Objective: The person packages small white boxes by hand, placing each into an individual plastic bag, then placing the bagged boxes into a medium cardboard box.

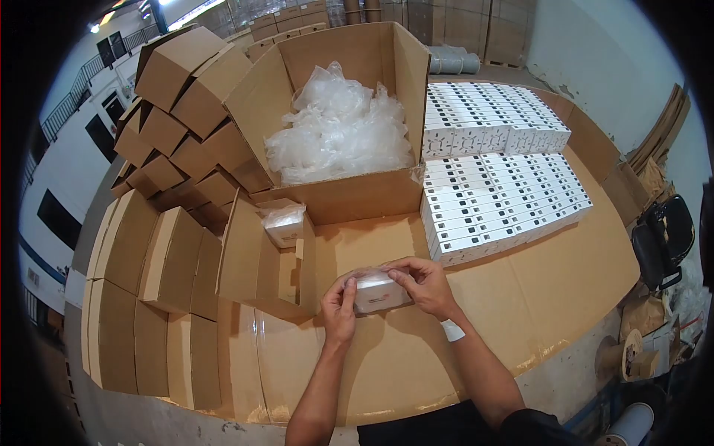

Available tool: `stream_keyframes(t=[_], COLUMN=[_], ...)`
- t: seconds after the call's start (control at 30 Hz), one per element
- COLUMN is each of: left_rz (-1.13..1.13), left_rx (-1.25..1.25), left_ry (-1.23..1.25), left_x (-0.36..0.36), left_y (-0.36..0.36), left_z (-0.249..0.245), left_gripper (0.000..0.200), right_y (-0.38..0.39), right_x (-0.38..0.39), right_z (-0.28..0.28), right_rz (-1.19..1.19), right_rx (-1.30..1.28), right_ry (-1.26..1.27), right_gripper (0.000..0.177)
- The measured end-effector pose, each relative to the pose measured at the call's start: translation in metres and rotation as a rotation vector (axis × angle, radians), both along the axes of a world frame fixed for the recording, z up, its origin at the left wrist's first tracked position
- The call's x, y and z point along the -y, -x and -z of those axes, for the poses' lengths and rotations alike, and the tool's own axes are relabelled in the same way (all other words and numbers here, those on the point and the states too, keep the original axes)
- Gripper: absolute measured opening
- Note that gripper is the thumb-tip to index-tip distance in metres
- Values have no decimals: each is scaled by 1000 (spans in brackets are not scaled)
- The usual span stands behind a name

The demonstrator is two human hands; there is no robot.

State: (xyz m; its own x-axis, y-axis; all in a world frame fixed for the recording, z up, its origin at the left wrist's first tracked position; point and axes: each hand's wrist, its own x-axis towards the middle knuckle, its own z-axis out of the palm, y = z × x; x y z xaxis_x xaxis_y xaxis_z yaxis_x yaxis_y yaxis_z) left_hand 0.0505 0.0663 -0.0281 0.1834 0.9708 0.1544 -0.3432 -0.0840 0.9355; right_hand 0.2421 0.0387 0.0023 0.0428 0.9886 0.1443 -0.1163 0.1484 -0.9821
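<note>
- Bare forearms (487, 372) rise from six o'clock, with dark clothing (416, 428) between and beside them at the bottom edge; a white patch (452, 331) sits on the right wrist.
- Left hand (340, 316): grasping a bagged white box (381, 301) at its left end, thumb toward the camera.
- Right hand (425, 286): gripping the same box's upper right corner, thumb pressed on the clear plastic.
- That box is near the middle of the view, held above the cardboard-covered table (513, 312); its front print is too small to read. Clock directions below are taken from it.
- At ten o'clock, an open carton (249, 260) has another bagged box (285, 232) inside.
- Toward nine, closed brown cartons (178, 253) stand in two tiers.
- Between ten and eleven, farther off, open cartons (175, 130) are piled at angles.
- Near half past eleven, a large carton (335, 201) is heaped with clear plastic bags (338, 126).
- Between one and two, white boxes (506, 201) are packed in two blocks, front and rear.
</note>
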Motion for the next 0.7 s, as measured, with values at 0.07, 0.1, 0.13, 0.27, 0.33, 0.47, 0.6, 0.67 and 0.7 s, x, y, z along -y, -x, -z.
stream_keyframes(t=[0.07,0.1,0.13,0.27,0.33,0.47,0.6,0.67,0.7], left_rz=[-3,-4,-4,-57,-71,-60,-28,7,43], left_rx=[1,2,3,-50,-44,35,-40,-34,-27], left_ry=[-35,-69,-69,-69,-27,13,64,32,1], left_x=[1,1,2,-2,-4,-4,-3,-4,-4], left_y=[0,0,0,4,3,-4,-1,2,3], left_z=[-5,-7,-9,1,-2,-17,-7,-4,-5], left_gripper=[27,26,26,22,20,21,25,23,20], right_y=[-2,-1,1,6,7,3,-2,-1,-2], right_x=[1,3,7,2,3,5,5,7,7], right_z=[1,-5,-16,-17,-19,-15,-11,-15,-14], right_rz=[-8,-8,-3,-17,-20,-30,-43,-27,-27], right_rx=[13,13,-22,-140,-197,43,116,64,65], right_ry=[-56,-56,-36,-116,-91,-50,176,127,128], right_gripper=[24,24,29,45,47,49,41,26,26])
